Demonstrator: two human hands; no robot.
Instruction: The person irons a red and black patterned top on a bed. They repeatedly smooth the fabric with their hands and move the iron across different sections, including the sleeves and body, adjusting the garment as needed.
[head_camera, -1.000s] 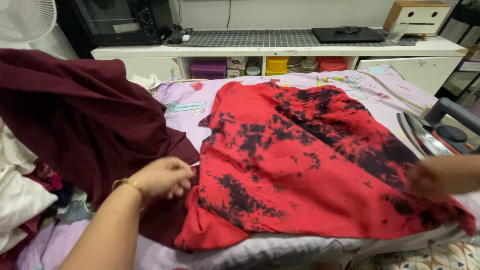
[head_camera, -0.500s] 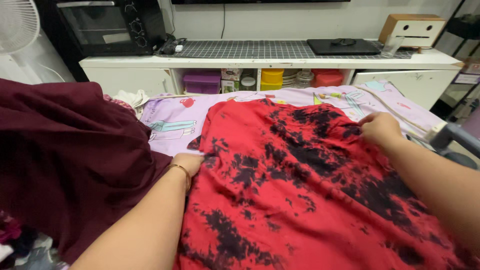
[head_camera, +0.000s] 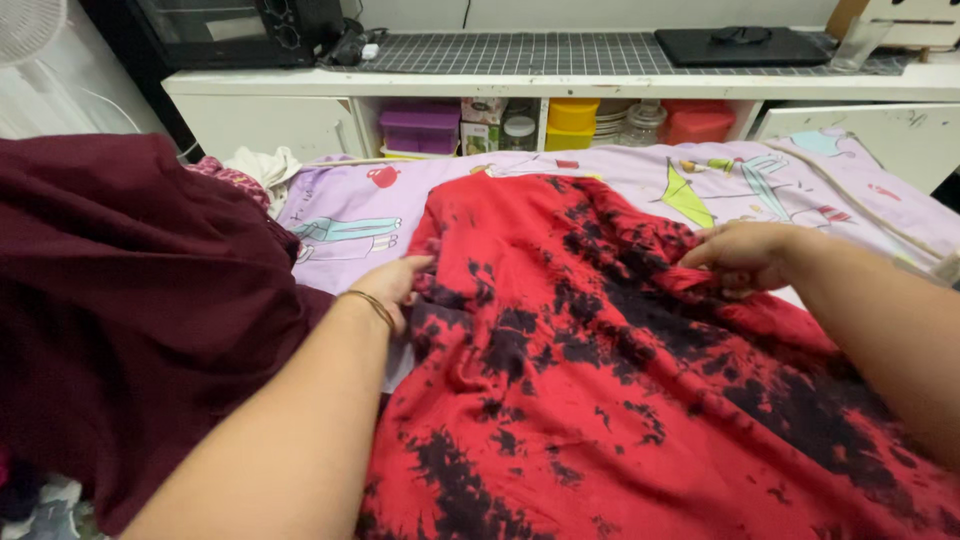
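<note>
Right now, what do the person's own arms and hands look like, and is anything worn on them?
Both forearms are bare, with no sleeves in view. The left hand has a thin gold-coloured bangle around the wrist. The right hand shows no bracelet or watch; rings cannot be made out on either hand. No gloves on either hand.

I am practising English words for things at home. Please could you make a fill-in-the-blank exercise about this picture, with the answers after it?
1. Both hands grip a red garment with ____ blotches.
2. The left hand has a thin ____ at its wrist.
3. Left of the red garment lies a dark ____ cloth.
4. The right hand pinches the garment over a ____ sheet printed with cartoon figures.

Missing words: black; bracelet; maroon; lilac
</note>
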